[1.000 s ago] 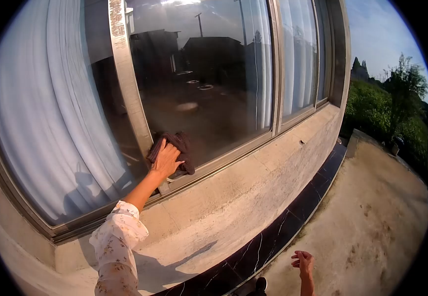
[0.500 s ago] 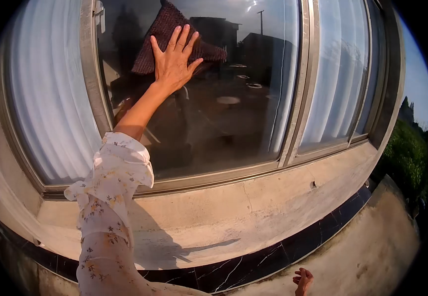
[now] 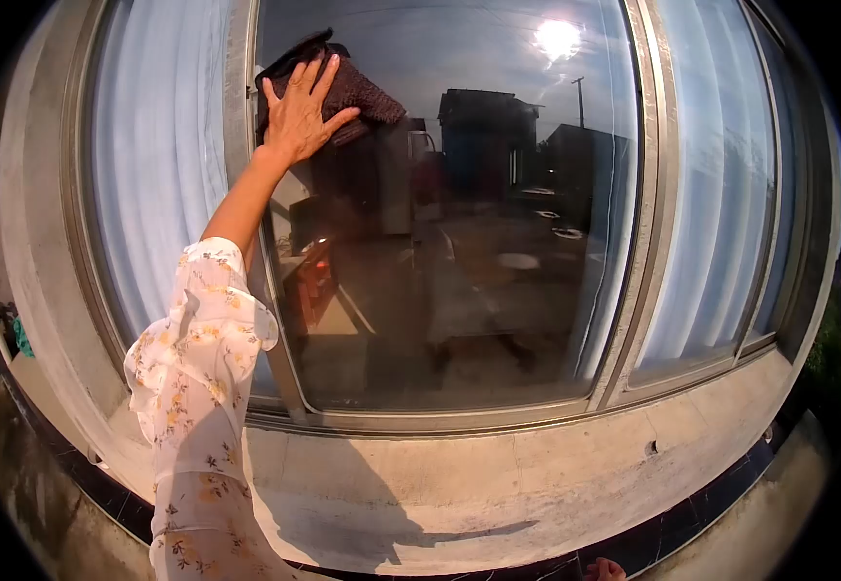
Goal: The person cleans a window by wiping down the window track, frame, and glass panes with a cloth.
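Note:
My left hand [image 3: 296,114] lies with its fingers spread on a dark brown textured cloth [image 3: 362,95], pressing it flat against the window glass [image 3: 391,320]. Hand and cloth are at the upper left of the dark pane, beside the metal upright of the frame [image 3: 238,116]. The cloth's right corner sticks out past my thumb. Low at the bottom edge, only a small part of my right hand [image 3: 605,569] shows; its fingers are mostly cut off, and whether it is open or closed is unclear.
Pale curtains [image 3: 164,145] hang behind the side panes. Below the window runs a concrete sill [image 3: 459,474], with a dark tiled ledge [image 3: 672,528] under it. The glass reflects the sun, a pole and buildings. Greenery shows at the far right.
From the pane's lower left corner my left hand and the cloth have moved up to its upper left. The view has turned left, and my right hand has sunk towards the bottom edge.

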Demonstrator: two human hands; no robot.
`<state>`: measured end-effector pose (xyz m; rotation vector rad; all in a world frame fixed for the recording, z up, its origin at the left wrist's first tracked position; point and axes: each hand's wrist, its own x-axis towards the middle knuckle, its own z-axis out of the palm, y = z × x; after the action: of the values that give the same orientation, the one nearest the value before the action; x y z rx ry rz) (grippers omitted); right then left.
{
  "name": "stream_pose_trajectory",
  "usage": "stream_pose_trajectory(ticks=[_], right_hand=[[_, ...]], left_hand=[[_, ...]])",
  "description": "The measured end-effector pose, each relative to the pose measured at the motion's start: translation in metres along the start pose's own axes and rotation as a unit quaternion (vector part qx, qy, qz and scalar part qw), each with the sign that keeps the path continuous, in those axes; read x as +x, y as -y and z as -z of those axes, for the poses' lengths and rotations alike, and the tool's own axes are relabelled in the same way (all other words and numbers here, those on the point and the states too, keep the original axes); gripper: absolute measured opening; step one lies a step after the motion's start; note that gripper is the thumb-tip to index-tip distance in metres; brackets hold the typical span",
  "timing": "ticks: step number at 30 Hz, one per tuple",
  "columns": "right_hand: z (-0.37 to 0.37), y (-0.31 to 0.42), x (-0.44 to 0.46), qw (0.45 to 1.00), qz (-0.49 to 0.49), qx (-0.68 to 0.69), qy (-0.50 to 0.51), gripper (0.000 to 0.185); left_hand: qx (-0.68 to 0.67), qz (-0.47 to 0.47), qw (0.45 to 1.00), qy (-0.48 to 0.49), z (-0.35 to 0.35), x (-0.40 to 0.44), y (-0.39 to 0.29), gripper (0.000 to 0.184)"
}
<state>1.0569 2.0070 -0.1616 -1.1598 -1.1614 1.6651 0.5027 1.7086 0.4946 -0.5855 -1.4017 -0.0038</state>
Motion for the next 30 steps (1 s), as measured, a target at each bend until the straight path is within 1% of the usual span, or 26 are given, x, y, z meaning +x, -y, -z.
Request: stream_pose_trajectory(ticks=[1, 2, 3, 5, 7, 8, 9, 10, 11, 12, 13, 14, 15, 17, 19, 20, 22, 23, 25, 26, 27, 28, 29, 30], right_hand=[[-0.004, 0.002, 0.001, 1.0, 0.013, -0.003, 0.012, 0.016], [-0.007, 0.004, -0.001, 0.999, 0.022, -0.019, 0.02, 0.017], [-0.009, 0.006, -0.006, 0.999, 0.029, -0.036, 0.026, 0.018], [-0.002, 0.001, -0.027, 0.994, 0.015, -0.11, -0.008, 0.032], [0.0, -0.009, -0.045, 0.996, 0.008, -0.085, -0.026, 0.031], [0.002, -0.02, -0.047, 0.997, 0.005, -0.071, -0.04, 0.031], [0.005, -0.031, -0.056, 0.997, 0.002, -0.061, -0.054, 0.031], [0.007, -0.037, -0.067, 0.996, -0.01, -0.066, -0.063, 0.031], [0.004, -0.039, -0.074, 0.996, -0.007, -0.058, -0.072, 0.03], [0.003, -0.042, -0.082, 0.996, -0.003, -0.049, -0.08, 0.029], [0.006, -0.045, -0.091, 0.995, -0.005, -0.049, -0.087, 0.029], [0.011, -0.046, -0.098, 0.997, -0.005, -0.054, -0.063, 0.029], [0.017, -0.047, -0.104, 0.997, -0.004, -0.06, -0.038, 0.029], [0.044, -0.062, -0.102, 0.996, 0.008, -0.071, -0.044, 0.03], [0.067, -0.061, -0.104, 0.991, -0.03, -0.081, -0.103, 0.032], [0.077, -0.061, -0.1, 0.99, -0.027, -0.065, -0.125, 0.032], [0.087, -0.038, -0.089, 0.986, -0.031, -0.078, -0.142, 0.032], [0.093, -0.028, -0.079, 0.982, -0.036, -0.091, -0.16, 0.031], [0.106, -0.021, -0.05, 0.984, -0.029, -0.081, -0.157, 0.03], [0.116, -0.016, -0.035, 0.985, -0.023, -0.067, -0.159, 0.03], [0.123, -0.009, -0.021, 0.984, -0.021, -0.068, -0.166, 0.03], [0.127, 0.0, -0.006, 0.986, -0.031, -0.078, -0.143, 0.029], [0.133, 0.008, 0.01, 0.988, -0.044, -0.088, -0.119, 0.029], [0.141, 0.016, 0.026, 0.987, -0.046, -0.087, -0.123, 0.029]], left_hand=[[-0.021, 0.043, 0.998, -0.044, -0.012, 0.027, 0.017, 0.08], [-0.018, 0.126, 0.992, 0.003, -0.016, 0.048, 0.017, 0.081], [-0.038, 0.189, 0.981, 0.0, -0.022, 0.061, 0.005, 0.082], [-0.041, 0.196, 0.976, -0.087, -0.035, 0.062, -0.041, 0.079], [-0.057, 0.083, 0.993, -0.063, -0.015, 0.034, -0.104, 0.077], [-0.114, -0.005, 0.993, -0.039, 0.001, 0.003, -0.141, 0.077], [-0.169, -0.091, 0.981, -0.012, 0.02, -0.041, -0.178, 0.077], [-0.225, -0.186, 0.954, 0.066, 0.043, -0.087, -0.207, 0.079], [-0.254, -0.294, 0.912, 0.135, 0.048, -0.133, -0.231, 0.08], [-0.264, -0.392, 0.864, 0.171, 0.048, -0.175, -0.248, 0.086], [-0.329, -0.441, 0.815, 0.183, 0.027, -0.218, -0.262, 0.084], [-0.348, -0.449, 0.794, 0.215, 0.027, -0.24, -0.265, 0.082], [-0.383, -0.418, 0.806, 0.168, 0.03, -0.241, -0.27, 0.08], [-0.399, -0.415, 0.793, 0.2, 0.024, -0.228, -0.27, 0.083], [-0.405, -0.383, 0.809, 0.185, 0.033, -0.181, -0.265, 0.085], [-0.382, -0.359, 0.84, 0.143, 0.028, -0.151, -0.263, 0.087], [-0.331, -0.298, 0.893, 0.068, 0.025, -0.081, -0.259, 0.09], [-0.304, -0.264, 0.915, 0.025, 0.019, -0.044, -0.258, 0.083], [-0.173, -0.177, 0.968, -0.034, 0.002, 0.023, -0.258, 0.076], [-0.283, -0.152, 0.945, -0.063, -0.014, 0.053, -0.257, 0.072], [-0.39, -0.126, 0.907, -0.096, -0.024, 0.077, -0.263, 0.068], [-0.24, -0.069, 0.965, -0.081, -0.012, 0.084, -0.278, 0.068], [-0.084, -0.011, 0.995, -0.06, 0.0, 0.084, -0.294, 0.068], [-0.144, -0.008, 0.98, -0.137, -0.01, 0.078, -0.308, 0.068]])
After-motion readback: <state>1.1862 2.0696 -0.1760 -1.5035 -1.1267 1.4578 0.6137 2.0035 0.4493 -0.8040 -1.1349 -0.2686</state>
